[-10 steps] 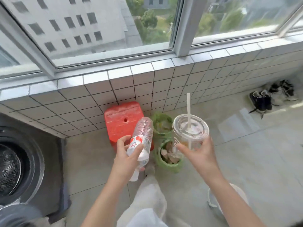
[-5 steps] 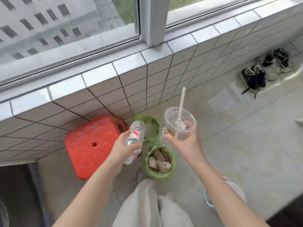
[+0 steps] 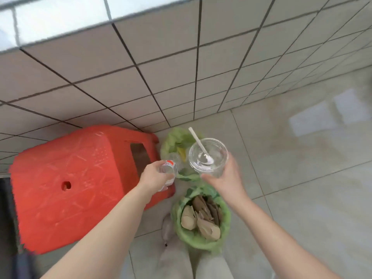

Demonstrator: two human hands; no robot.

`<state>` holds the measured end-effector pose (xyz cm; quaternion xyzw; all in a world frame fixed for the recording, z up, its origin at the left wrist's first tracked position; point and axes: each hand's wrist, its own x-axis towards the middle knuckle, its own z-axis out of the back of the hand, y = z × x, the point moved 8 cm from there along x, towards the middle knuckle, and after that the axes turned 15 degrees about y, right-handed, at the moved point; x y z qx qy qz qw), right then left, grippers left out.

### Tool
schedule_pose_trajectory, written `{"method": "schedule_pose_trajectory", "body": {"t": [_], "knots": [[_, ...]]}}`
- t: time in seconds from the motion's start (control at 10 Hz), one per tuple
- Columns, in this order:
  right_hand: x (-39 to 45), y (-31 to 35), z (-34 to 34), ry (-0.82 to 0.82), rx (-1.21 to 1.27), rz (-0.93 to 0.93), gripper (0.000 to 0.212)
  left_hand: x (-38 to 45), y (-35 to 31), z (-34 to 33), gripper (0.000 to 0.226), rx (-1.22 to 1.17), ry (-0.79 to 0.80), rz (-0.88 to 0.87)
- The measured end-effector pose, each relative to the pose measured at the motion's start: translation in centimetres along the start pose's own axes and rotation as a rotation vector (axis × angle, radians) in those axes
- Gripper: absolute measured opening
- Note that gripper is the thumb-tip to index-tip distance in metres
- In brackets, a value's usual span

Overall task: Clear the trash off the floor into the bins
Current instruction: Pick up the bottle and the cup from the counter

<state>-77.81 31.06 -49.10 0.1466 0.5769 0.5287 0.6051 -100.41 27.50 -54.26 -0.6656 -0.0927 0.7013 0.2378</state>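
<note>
My left hand (image 3: 154, 179) grips a clear plastic water bottle (image 3: 168, 170) with a red and white label, held at the left rim of the far green-lined bin (image 3: 173, 139). Over that same bin, my right hand (image 3: 227, 180) holds a clear plastic cup (image 3: 208, 156) with a lid and a white straw. The far bin has something yellow inside. Closer to me stands a second green-lined bin (image 3: 225, 218) holding crumpled brown paper.
A red plastic stool (image 3: 70, 184) stands left of the bins against the tiled wall (image 3: 181, 67). My legs in light trousers (image 3: 193, 262) are just below the near bin. Grey floor tiles (image 3: 302, 178) spread to the right.
My view has tipped down and closer to the bins. Both hands have moved forward, bringing the bottle and the cup over the far bin. The shoes and window have left the view.
</note>
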Motion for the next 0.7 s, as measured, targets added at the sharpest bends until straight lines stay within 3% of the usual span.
{"method": "schedule_pose_trajectory", "body": {"t": [0.1,0.2,0.4,0.5,0.6,0.7], "knots": [[4.2,-4.4,-2.2,0.025,-0.042,-0.072,0.074,4.1,1.2,0.1,0.049,0.138,-0.051,-0.056],[7.9,-7.0,-4.3,0.066,-0.059,-0.054,0.083,7.0,1.4,0.1,0.019,0.208,-0.098,-0.133],[13.4,-10.0,-7.3,0.062,-0.057,-0.01,0.083,13.1,2.6,-1.8,0.055,0.71,-0.063,-0.219],[15.0,-11.3,-7.9,0.04,-0.064,-0.009,0.076,15.1,2.8,-2.8,0.058,0.773,-0.071,-0.231],[16.1,-13.9,-8.6,0.104,-0.095,-0.138,0.082,16.9,3.3,-4.2,0.065,0.79,-0.001,-0.223],[16.2,-16.2,-9.3,0.234,-0.163,-0.322,0.084,17.7,5.4,-6.3,0.08,0.919,0.202,-0.154]]}}
